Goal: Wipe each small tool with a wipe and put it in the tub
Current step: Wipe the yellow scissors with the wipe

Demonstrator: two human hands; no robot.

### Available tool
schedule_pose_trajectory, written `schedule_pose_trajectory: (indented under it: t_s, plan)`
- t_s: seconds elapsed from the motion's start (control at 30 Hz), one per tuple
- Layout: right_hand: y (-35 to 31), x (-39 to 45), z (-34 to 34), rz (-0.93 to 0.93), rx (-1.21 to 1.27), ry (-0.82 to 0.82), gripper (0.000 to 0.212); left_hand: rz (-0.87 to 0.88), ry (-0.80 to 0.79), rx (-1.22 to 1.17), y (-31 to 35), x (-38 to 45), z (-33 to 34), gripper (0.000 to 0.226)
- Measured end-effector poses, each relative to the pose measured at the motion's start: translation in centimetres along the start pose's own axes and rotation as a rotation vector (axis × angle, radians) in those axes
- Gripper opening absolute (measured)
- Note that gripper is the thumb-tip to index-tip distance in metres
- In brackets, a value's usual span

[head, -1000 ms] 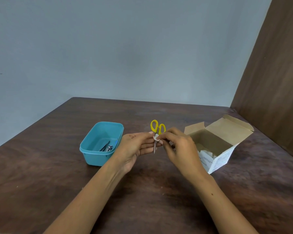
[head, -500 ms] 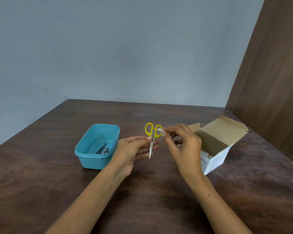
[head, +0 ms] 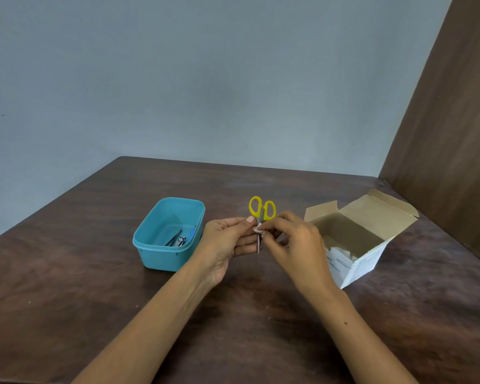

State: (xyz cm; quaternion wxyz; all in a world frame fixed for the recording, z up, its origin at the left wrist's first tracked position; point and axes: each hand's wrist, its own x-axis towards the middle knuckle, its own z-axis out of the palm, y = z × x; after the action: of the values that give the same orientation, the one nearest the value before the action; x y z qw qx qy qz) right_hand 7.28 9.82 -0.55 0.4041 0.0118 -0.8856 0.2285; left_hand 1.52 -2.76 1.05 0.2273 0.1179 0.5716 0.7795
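Left of the scissors (head: 262, 210) sits the teal tub (head: 169, 234), metal tools (head: 176, 239) inside. The left hand (head: 227, 245) pinches the scissors upright, yellow handles up, above the table (head: 67, 286). The right hand (head: 294, 245) pinches a white wipe (head: 259, 230) against the blades. Right of the scissors, an open cardboard box (head: 355, 236).

Your left hand (head: 227, 242) holds the yellow-handled scissors (head: 262, 210) upright, handles up, above the bench (head: 67, 286). Your right hand (head: 297, 245) pinches a small white wipe (head: 259, 229) against the blades. The teal tub (head: 169, 234) with tools inside sits left, the open cardboard box (head: 355, 239) right.
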Motion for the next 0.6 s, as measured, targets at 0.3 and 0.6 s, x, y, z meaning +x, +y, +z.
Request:
schedule_pose_trajectory:
  t_s: [0.3,0.6]
  plan:
    - [-0.07,0.01,-0.22,-0.016,-0.043,-0.022,0.013,0.004,0.027,0.007,0.03,-0.10,0.15,0.016]
    - [0.14,0.23,-0.02,0.036,-0.059,0.034,0.011,0.004,-0.002,0.017,-0.30,0.01,0.29,0.014]
